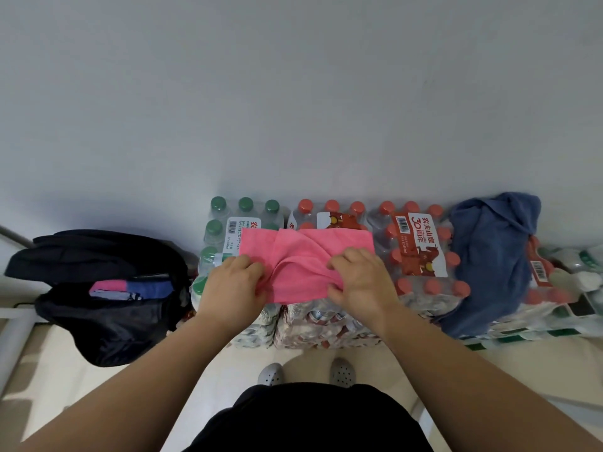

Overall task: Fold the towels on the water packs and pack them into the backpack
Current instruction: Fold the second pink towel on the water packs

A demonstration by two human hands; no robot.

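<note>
Both hands, left hand (234, 283) and right hand (358, 280), have fingers pinching the pink towel (301, 268) on the water packs (421, 256), open backpack (98, 288) alongside.

One pink towel (303, 256), one blue towel (489, 256), one backpack (107, 331)

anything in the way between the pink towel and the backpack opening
Nothing visible blocks it. The pink towel, pinched by left hand and right hand, lies beside the open backpack; folded towels already sit inside.
</note>
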